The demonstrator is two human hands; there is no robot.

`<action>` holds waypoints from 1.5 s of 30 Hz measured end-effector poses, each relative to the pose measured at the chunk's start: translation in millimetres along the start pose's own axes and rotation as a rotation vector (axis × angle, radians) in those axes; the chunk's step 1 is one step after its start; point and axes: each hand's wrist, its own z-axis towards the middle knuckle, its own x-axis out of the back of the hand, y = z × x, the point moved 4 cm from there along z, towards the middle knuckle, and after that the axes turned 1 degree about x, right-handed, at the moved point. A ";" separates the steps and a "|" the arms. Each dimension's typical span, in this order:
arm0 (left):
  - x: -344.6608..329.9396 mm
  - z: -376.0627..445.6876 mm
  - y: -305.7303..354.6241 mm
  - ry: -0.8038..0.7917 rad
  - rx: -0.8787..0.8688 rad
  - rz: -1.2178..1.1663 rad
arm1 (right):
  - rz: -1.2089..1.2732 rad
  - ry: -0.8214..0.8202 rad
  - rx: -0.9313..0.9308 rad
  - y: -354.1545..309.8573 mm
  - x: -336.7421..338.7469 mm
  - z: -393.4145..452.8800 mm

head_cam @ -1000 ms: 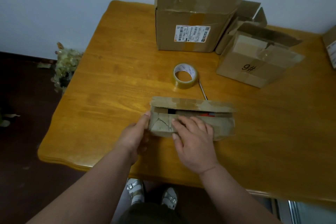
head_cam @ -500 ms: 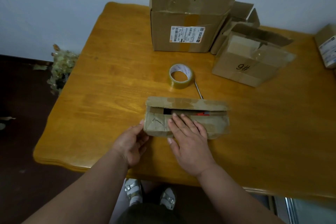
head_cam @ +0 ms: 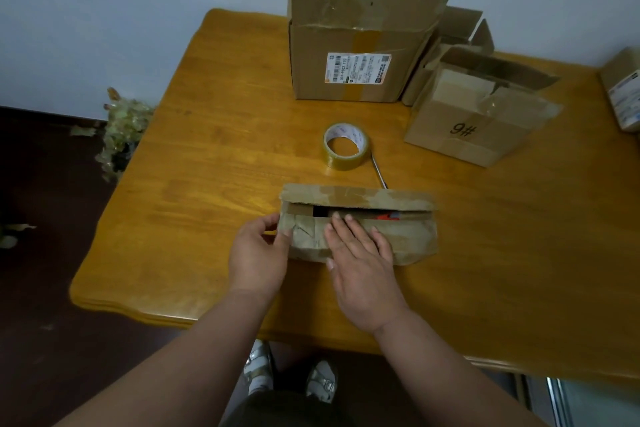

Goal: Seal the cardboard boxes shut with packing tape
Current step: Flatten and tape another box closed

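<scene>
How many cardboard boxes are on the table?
5: a flat box under both hands, a tall box at the back, the 9# box, one partly hidden behind it, one cut off at the right edge.

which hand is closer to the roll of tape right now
Right. The right hand lies flat on the small box, below the tape roll; the left hand holds the box's left end, farther away.
</scene>
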 end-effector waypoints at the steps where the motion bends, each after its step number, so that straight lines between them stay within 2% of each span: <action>1: 0.2 1.9 -1.2 0.012 0.067 -0.056 | 0.014 0.004 0.008 0.4 -0.1 0.2; 4: 1.5 4.6 -1.5 0.034 0.203 -0.205 | 0.117 0.115 0.019 0.8 6.7 -1.6; 6: 5.0 4.1 3.9 0.028 0.165 -0.089 | 0.175 0.259 0.014 4.3 13.5 -3.8; 9: 8.6 2.7 14.5 0.026 -0.060 0.223 | 0.169 0.432 -0.023 13.1 25.8 -6.7; 11: 10.4 -2.6 28.7 0.064 -0.294 0.354 | 0.098 0.467 -0.050 17.3 31.5 -5.5; 13: 4.1 -7.0 39.5 0.030 -0.527 0.509 | 0.010 0.389 -0.043 17.1 30.4 -1.5; 15: -4.4 -5.4 41.8 -0.047 -0.599 0.622 | -0.086 0.247 -0.012 16.1 23.5 1.7; 18: -7.9 8.3 30.7 -0.115 -0.346 0.572 | -0.126 0.107 -0.021 22.0 12.9 1.5; 22: -15.6 17.2 18.0 -0.309 0.073 0.003 | -0.138 0.080 -0.042 23.6 9.0 2.4; 25: -27.0 15.5 17.9 -0.374 0.206 -0.170 | -0.154 0.044 -0.003 15.0 3.4 6.5; 30: -28.2 16.0 16.9 -0.398 0.174 -0.219 | -0.125 0.045 -0.004 11.6 1.3 10.4; 32: -25.4 15.0 14.9 -0.415 0.165 -0.212 | -0.036 0.122 -0.014 10.8 6.0 8.7; 35: -21.1 15.2 9.3 -0.440 0.174 -0.199 | 0.057 0.332 -0.029 13.1 20.1 11.4; 37: -18.5 17.6 4.5 -0.452 0.195 -0.228 | 0.061 0.390 -0.044 17.3 27.3 17.2; 42: -17.3 16.4 4.7 -0.448 0.194 -0.237 | -0.013 0.316 -0.026 20.8 26.3 23.3; 45: -20.0 19.5 4.1 -0.355 0.223 -0.250 | -0.034 0.262 -0.031 20.0 23.7 23.8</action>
